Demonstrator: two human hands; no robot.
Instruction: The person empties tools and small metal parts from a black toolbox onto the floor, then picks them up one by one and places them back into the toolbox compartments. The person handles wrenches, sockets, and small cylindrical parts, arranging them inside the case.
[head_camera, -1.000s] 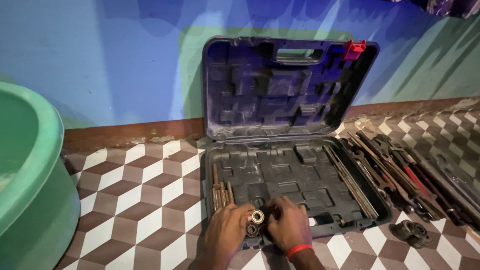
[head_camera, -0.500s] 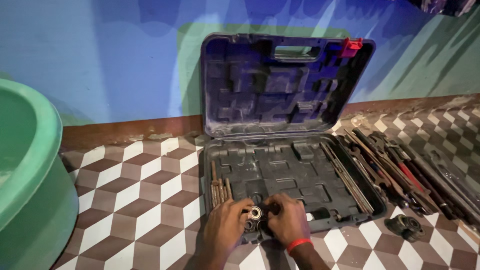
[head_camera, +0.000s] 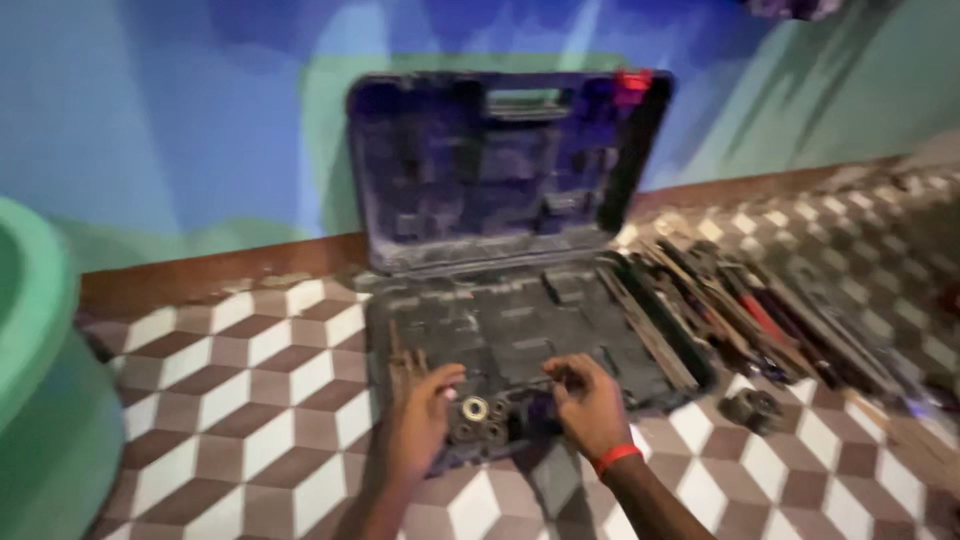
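— Starting big: lying open on the patterned tile floor (head_camera: 250, 400), a dark plastic tool case (head_camera: 520, 340), lid leaning upright against the blue wall (head_camera: 150, 120). Sitting at the far left, part of a green tub (head_camera: 40, 400).

— Lying just right of the case, a row of long hand tools (head_camera: 760, 320); resting near the case's front right corner, a small dark round part (head_camera: 752, 408).

— Hovering over the case's front edge, left hand (head_camera: 420, 425), fingers spread loosely, gripping nothing clearly; blurred, so hard telling.

— Matching it, right hand (head_camera: 590, 405), red wristband (head_camera: 617, 458), fingers half curled; cannot tell about any grasp.

— Sitting between both hands, in the case's front compartment, small metal rings (head_camera: 478, 418), one shining pale, just beside the left fingertips.
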